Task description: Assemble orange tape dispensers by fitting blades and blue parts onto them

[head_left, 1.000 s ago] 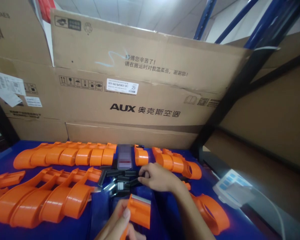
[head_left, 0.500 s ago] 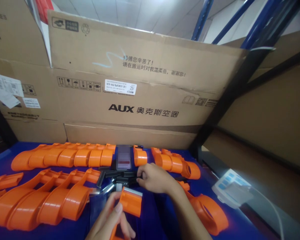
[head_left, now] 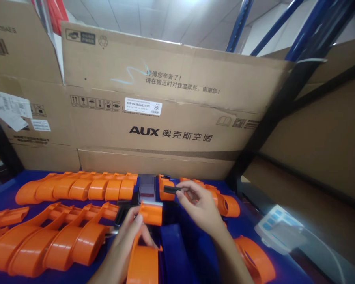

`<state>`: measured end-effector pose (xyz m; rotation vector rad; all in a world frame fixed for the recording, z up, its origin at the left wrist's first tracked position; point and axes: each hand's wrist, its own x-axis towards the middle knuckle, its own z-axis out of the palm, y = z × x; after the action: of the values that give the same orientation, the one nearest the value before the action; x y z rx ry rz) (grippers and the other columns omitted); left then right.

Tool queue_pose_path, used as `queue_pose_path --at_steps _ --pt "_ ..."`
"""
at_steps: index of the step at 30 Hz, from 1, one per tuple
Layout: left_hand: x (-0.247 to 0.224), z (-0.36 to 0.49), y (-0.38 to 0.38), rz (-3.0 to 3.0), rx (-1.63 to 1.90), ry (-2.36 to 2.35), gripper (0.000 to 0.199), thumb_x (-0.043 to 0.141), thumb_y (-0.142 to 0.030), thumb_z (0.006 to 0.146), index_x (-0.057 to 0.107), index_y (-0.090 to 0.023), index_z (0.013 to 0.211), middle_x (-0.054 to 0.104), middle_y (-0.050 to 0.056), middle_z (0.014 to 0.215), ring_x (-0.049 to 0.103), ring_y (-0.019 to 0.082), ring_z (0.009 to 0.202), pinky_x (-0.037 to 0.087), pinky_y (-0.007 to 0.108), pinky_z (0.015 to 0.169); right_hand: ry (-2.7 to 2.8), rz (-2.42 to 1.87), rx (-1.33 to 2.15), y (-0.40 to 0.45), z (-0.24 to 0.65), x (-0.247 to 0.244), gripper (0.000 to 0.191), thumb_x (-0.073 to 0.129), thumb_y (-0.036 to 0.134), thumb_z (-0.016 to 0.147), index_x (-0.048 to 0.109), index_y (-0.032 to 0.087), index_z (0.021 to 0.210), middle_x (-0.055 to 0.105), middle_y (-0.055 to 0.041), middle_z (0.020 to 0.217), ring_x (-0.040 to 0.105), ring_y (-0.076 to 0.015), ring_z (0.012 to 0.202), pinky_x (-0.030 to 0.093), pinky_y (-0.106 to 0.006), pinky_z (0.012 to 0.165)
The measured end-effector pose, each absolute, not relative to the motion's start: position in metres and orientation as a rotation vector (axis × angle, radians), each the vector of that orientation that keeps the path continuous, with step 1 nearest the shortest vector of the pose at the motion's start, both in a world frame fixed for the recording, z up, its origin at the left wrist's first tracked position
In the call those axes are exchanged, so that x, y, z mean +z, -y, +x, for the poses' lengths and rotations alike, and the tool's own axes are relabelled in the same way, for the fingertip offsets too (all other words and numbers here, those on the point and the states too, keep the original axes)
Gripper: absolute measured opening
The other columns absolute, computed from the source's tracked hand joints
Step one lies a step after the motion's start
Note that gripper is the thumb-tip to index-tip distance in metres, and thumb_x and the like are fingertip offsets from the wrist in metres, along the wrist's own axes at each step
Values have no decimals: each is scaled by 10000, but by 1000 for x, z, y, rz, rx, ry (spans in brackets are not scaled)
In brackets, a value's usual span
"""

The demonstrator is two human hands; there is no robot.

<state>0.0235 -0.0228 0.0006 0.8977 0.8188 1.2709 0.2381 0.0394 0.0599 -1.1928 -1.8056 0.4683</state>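
Observation:
My left hand (head_left: 126, 233) is closed around an orange tape dispenser (head_left: 143, 262). Its flat head with a toothed metal blade (head_left: 157, 203) points up and away from me, and its curved body hangs down toward the front edge of the view. To the right, my right hand (head_left: 198, 203) pinches a small black plastic piece (head_left: 170, 190) between thumb and fingers, held up off the blue surface and apart from the dispenser. Behind my left hand lie more black pieces (head_left: 122, 211), partly hidden by it.
Rows of orange tape dispensers (head_left: 60, 246) line the left side, with others (head_left: 256, 260) on the right. A phone (head_left: 147, 189) rests at the back centre, before a large cardboard box (head_left: 177, 114). A white device with a cable (head_left: 279, 228) stands at right.
My right hand has lifted a black piece from the pile and moved right with it. My left hand has raised the dispenser slightly, bringing more of its curved body into view.

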Motion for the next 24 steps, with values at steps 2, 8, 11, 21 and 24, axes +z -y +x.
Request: queue_pose_path --at_steps 2,8,11,21,24 --pt "11 22 9 982 1322 -878 489 591 -616 922 602 -200 1178 666 -19 570 658 204 572 478 292 614 1683 -1092 473 -36 235 56 212 616 405 930 644 219 1027 674 -38 848 644 -196 729 525 -297 670" --pt "11 22 -22 1083 1402 -884 563 622 -579 920 510 -204 1325 726 1 675 673 210 632 510 322 688 1724 -1022 256 -28 215 46 173 637 351 950 679 219 1054 576 5 716 515 -156 582 456 -280 555" --pt "4 22 -18 1074 1406 -856 578 633 -561 921 490 -200 1350 753 36 752 712 232 705 532 357 743 1806 -994 168 -24 209 47 161 643 308 957 700 216 1077 619 -18 746 557 -172 621 483 -300 585" --pt "-4 15 -5 1109 1331 -839 513 618 -515 950 511 -211 1348 734 64 900 719 208 717 531 319 695 1908 -843 139 -21 204 46 161 660 200 943 703 221 1096 740 -66 895 703 -220 802 583 -343 698" --pt "-7 18 -4 1120 1337 -847 505 614 -500 957 498 -216 1357 725 47 895 715 191 701 532 297 681 1894 -795 141 -22 203 44 156 662 170 939 704 215 1082 744 -69 903 706 -220 817 579 -342 710"
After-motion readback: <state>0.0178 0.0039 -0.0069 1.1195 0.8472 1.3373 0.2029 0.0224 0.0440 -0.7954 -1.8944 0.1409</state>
